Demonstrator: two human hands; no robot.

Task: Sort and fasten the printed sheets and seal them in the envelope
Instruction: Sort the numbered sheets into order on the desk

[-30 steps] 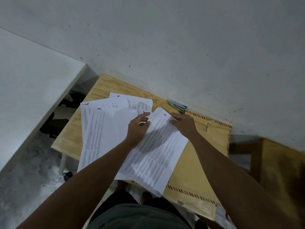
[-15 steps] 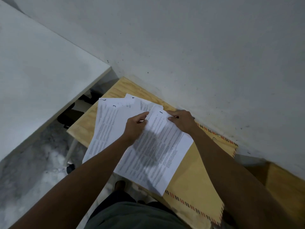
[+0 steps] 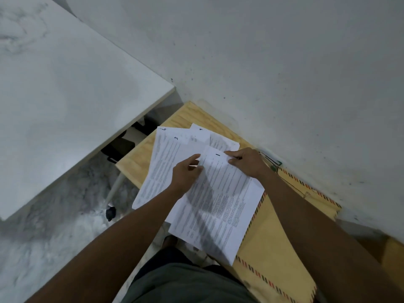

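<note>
Both my hands pinch the top edge of sheet 1 (image 3: 220, 197), left hand (image 3: 185, 174) and right hand (image 3: 247, 162) at its corners, its long axis running back toward me, sheet 3 (image 3: 162, 169) lying just beyond my left knuckles, nearer that hand.

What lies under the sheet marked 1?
Under sheet 1, more white paper shows at its near-left edge, and the envelope runs beneath its right side. Sheet 3 tucks under its left. Any number on the hidden paper is covered.

Matt white paper sheets (image 3: 220, 197); matt kraft-paper envelope (image 3: 269, 243); light plywood table (image 3: 140, 158)
</note>
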